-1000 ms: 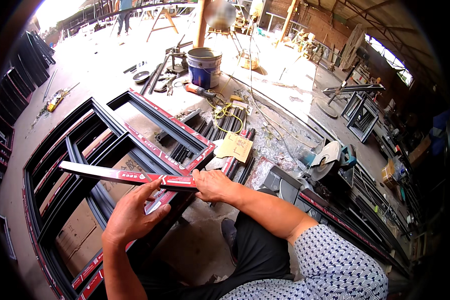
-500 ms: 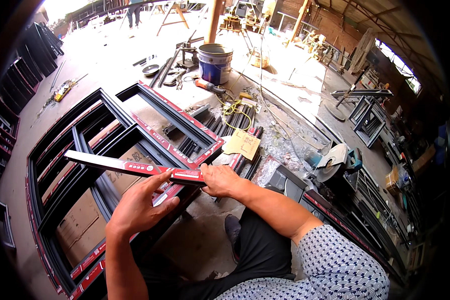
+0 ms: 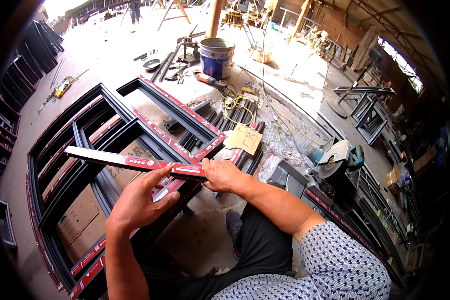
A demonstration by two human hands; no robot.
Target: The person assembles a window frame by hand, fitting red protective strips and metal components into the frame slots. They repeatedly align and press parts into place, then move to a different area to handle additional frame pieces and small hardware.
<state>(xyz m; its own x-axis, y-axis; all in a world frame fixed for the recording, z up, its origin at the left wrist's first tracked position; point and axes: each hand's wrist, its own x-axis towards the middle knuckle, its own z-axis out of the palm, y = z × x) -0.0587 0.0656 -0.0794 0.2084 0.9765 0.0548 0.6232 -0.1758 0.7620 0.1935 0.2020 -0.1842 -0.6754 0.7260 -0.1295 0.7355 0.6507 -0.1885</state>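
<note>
A dark metal frame profile (image 3: 135, 162) with red-and-white film along its side slants across in front of me. My right hand (image 3: 222, 175) is closed round its right end, while the left end reaches out over the frames. Just below the profile's middle is my left hand (image 3: 141, 199), thumb and fingers spread apart. Its fingertips are at the near side of the profile; whether they touch it I cannot tell. Underneath lie black window frames (image 3: 116, 107) with red film on their edges, and pieces of brown cardboard (image 3: 80, 227) show between their bars.
A circular cutting saw (image 3: 335, 162) stands at right beside long dark profiles. Ahead are a blue-and-white bucket (image 3: 217, 59), an orange-and-black power tool (image 3: 210, 80) with a yellow cord, and a cardboard scrap (image 3: 244, 139) over stacked bars. Black frames (image 3: 37, 45) lean at far left.
The view has shifted slightly. My right hand keeps its hold on the profile's end, and my left hand stays below the middle with little visible movement.
</note>
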